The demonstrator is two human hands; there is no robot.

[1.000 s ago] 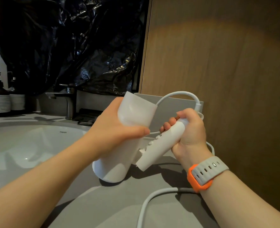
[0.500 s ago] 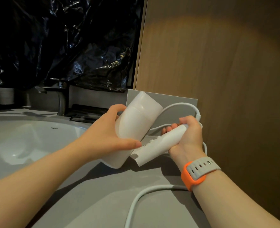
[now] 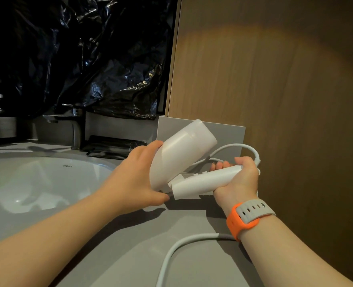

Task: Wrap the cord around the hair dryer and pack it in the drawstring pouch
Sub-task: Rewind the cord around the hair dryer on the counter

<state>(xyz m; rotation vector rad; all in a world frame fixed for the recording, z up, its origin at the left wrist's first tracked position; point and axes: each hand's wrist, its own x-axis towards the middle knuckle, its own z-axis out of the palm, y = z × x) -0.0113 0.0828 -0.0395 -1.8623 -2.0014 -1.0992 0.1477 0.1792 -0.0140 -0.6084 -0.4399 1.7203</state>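
Note:
A white hair dryer (image 3: 181, 154) is held just above the grey counter (image 3: 130, 255), its barrel tilted up to the right and its handle folded partway toward the barrel. My left hand (image 3: 138, 179) grips the barrel from the left, thumb underneath near the hinge. My right hand (image 3: 237, 179) is curled round the handle's end. The white cord (image 3: 171, 253) loops out behind my right hand, passes under my wrist and runs across the counter to the bottom edge. No drawstring pouch is in view.
A white sink basin (image 3: 36, 183) fills the left, with a dark faucet (image 3: 74, 129) behind it. A grey box (image 3: 229, 135) stands against the wooden wall (image 3: 275, 100). Dark packets (image 3: 113, 148) lie at the back. Black plastic sheeting (image 3: 78, 54) hangs above.
The dryer has moved lower and to the right, toward the counter. The handle has folded closer to the barrel, and the barrel now tilts further right.

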